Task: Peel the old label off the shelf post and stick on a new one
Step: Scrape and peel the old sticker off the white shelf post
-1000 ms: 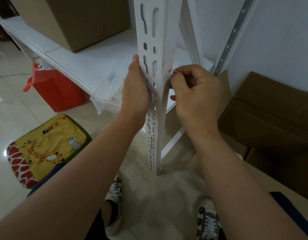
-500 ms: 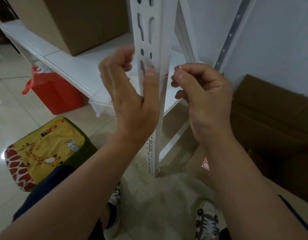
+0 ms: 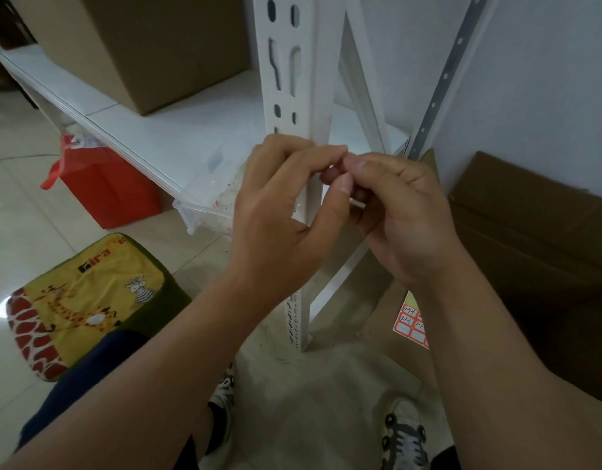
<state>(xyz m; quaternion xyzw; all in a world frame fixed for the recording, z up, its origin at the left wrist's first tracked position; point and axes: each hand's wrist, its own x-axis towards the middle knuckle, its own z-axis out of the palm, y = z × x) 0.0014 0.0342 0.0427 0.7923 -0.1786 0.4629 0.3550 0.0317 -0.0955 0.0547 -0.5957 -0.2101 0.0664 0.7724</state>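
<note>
Both hands point(image 3: 340, 184) meet fingertip to fingertip before the shelf post point(image 3: 292, 79).

shelf post point(image 3: 294, 62): white, slotted, upright | label sheet point(image 3: 411, 320): red-bordered, on cardboard

1. The white flat shelf board point(image 3: 177, 137) carries a large brown cardboard box point(image 3: 150, 45) and a clear plastic tray point(image 3: 204, 205), which sticks out over the front edge.
2. On the pale tiled floor point(image 3: 18, 215) stand a red paper bag point(image 3: 103, 191) and a yellow cushion with a giraffe picture point(image 3: 79, 300).
3. A sheet of red-bordered labels point(image 3: 411, 320) lies on flat brown cardboard point(image 3: 387, 310).
</note>
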